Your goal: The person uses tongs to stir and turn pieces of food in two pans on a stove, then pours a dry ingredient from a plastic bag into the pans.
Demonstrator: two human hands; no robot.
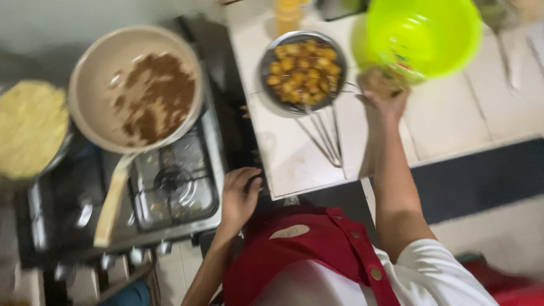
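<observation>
I'm seeing the left hand (239, 195) resting nearest me, fingers curled loosely over the near corner of the white tiled surface (294, 164), holding nothing; it's probably bracing there while the other arm is reaching out. Just left of that hand the gas stove (170, 187) is sitting with one burner bare. Beyond it, a cream pan (122, 93) with brown paste is sitting on the stove, its wooden handle (111, 201) pointing back toward me, likely for an easy grab. Further left a dish of yellow food (28, 127) is sitting, blurred.

The right hand (385, 99) is stretching far forward, fingers closed around the rim of the green plastic bowl (422, 37), tipping it so the inside is facing me. Blur is hiding the exact grip. Just left of that hand a metal strainer of fried yellow chunks (302, 71) is resting on the surface, wire handle (326, 139) pointing at me, within reach of the bowl.
</observation>
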